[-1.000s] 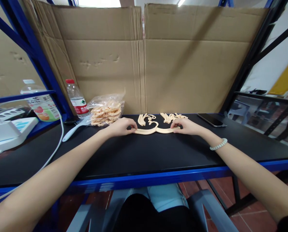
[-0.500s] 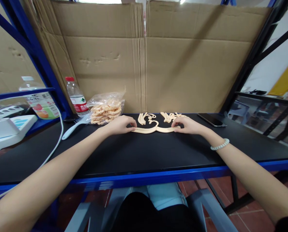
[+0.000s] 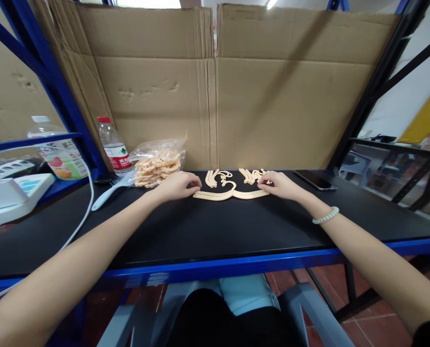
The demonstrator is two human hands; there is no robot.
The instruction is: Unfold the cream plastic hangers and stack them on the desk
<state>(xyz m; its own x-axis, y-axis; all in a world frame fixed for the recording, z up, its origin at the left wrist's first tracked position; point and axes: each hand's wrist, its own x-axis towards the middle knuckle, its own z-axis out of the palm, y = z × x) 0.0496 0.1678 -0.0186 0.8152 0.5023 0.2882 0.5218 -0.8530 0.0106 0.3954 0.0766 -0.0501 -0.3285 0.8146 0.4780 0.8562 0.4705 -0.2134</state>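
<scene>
Two cream-coloured curved strips (image 3: 215, 196) with lengthwise grooves lie end to end on the black tabletop, forming a shallow double arc with a small curl rising where they meet. Over the left end hovers my left hand (image 3: 180, 186), thumb and forefinger bent with a gap between them, and the strip's end shows free. My right hand (image 3: 280, 186) is just above the other end, its fingers bent and apart from the strip. Behind lie a left scroll-shaped cream piece (image 3: 212, 178) and a right one (image 3: 249, 176), partly covered by my right hand.
A clear plastic bag (image 3: 159, 166) of similar cream pieces stands left, beside a light-blue handled brush or fork (image 3: 110, 190) and a red-capped water bottle (image 3: 114, 147). A phone (image 3: 315, 180) lies right. Cardboard (image 3: 280, 96) walls the back. A white cable (image 3: 91, 190) crosses the left side.
Both hands have let go of the strip ends and lifted slightly, the left drawing back a little to the left. The strips stay in place, with their ends now showing.
</scene>
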